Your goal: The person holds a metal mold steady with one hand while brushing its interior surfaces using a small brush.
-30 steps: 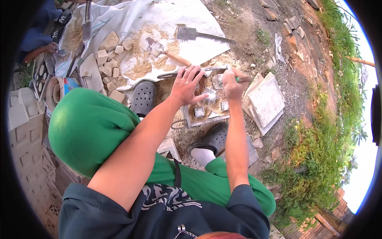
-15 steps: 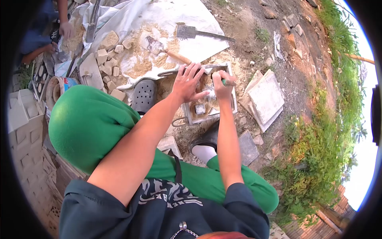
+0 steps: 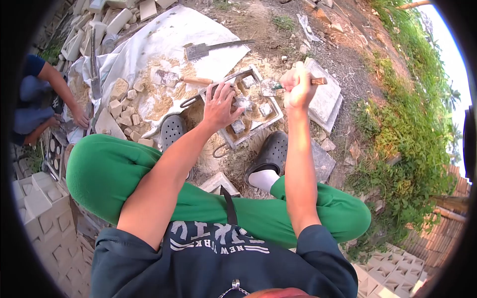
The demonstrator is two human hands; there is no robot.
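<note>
Frame (image 3: 259, 129) between stone chunks (image 3: 125, 106) at left and stacked slabs (image 3: 324, 99) at right

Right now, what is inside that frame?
Three square blocks and a star-shaped piece show, with tan powder around them. The left hand covers part of the frame, so I cannot tell what lies under it.

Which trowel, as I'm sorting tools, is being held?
The green-necked trowel, held in the right hand; the wooden-handled trowel near the left hand lies on the white sheet.
</note>
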